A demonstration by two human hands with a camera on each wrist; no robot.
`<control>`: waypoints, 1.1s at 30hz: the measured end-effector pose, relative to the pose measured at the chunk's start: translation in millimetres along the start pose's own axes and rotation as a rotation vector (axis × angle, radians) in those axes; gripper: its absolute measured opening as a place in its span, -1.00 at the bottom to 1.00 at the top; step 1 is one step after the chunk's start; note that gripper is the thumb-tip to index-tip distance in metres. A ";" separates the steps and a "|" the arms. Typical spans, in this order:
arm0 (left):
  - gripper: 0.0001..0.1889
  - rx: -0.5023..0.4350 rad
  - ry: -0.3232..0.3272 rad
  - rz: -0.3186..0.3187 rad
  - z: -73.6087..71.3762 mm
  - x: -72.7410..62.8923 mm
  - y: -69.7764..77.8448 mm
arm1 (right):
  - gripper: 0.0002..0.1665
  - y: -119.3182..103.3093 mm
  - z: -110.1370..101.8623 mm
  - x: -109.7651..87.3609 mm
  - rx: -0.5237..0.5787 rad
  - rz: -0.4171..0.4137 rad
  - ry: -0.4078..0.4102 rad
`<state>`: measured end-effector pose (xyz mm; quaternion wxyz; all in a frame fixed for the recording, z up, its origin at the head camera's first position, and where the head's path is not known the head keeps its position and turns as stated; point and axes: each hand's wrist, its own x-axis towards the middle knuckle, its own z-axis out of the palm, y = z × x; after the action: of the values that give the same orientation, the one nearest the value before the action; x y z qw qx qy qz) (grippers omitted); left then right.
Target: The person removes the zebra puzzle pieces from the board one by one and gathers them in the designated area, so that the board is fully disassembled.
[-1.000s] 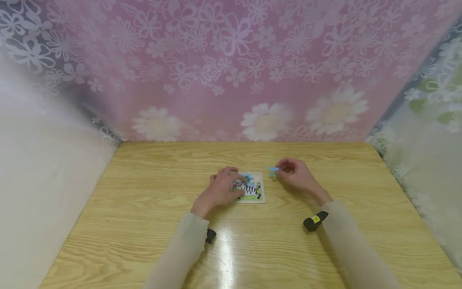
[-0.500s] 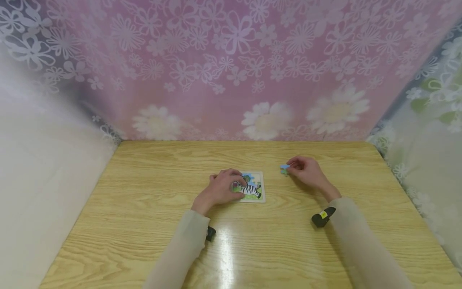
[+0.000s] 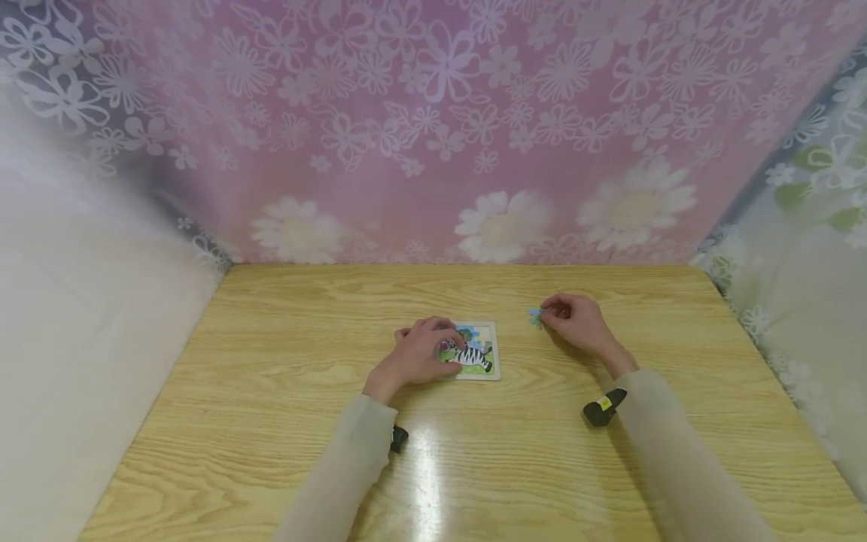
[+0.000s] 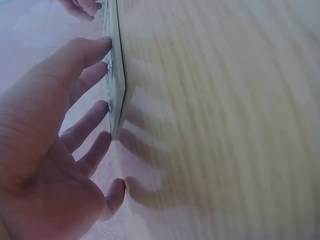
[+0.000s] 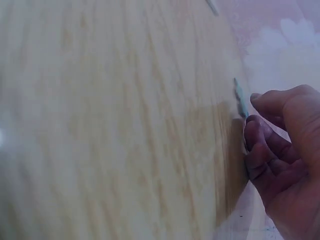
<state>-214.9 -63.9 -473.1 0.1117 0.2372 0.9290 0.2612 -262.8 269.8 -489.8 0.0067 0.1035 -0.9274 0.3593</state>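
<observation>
Worktop: a wood-grained worktop, its far edge against a pink flowered backdrop.
Left wrist camera: a black unit at the left cuff, on its inner side.
Left hand: arched over the left part of the board. In the left wrist view the thumb tip and several fingertips meet its face, and the last finger meets the worktop beside it. The fingers are spread and clasp nothing; they appear to steady the board.
Puzzle: a square zebra puzzle, flat, about midway between the worktop's left and right edges, nearer the far edge.
Gap: a pale bare patch at the puzzle's far right corner. The step in hand is judged to be filling it, with the assembly otherwise apparently near complete, though the left hand hides part.
Piece: blue and green, right of the puzzle and apart from it, low over or on the worktop; which cannot be told. The next move probably calls for turning it to match the gap, then carrying it leftward and pressing it flat.
Right hand: fingers curled, fingertips apparently grasping the piece by its right end.
</observation>
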 end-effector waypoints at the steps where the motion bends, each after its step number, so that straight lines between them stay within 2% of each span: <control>1: -0.69 0.001 -0.002 0.001 0.0 0.1 0.1 | -0.73 -1.7 0.4 -1.6 0.002 0.000 0.005; 7: -0.67 0.002 -0.012 -0.006 0.3 -0.6 0.3 | -0.75 -22.3 7.8 -17.5 0.059 -0.022 -0.012; 11: -0.68 0.009 -0.013 -0.010 0.3 -0.7 0.9 | -0.77 -39.1 16.5 -27.0 0.076 -0.088 -0.058; 19: -0.67 0.004 -0.021 -0.020 -2.1 -1.0 5.6 | -0.78 -54.0 38.2 -32.1 0.099 -0.157 -0.115; 23: -0.67 0.010 -0.023 -0.015 -2.2 -0.6 6.2 | -0.76 -56.2 46.3 -30.0 0.065 -0.189 -0.137; 33: -0.67 0.029 -0.017 -0.019 -0.2 0.3 4.5 | -0.65 -57.6 53.5 -24.5 -0.047 -0.196 -0.194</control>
<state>-213.5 -60.5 -470.5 0.1188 0.2323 0.9338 0.2447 -224.2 197.1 -493.3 -0.0452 0.2278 -0.9173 0.3233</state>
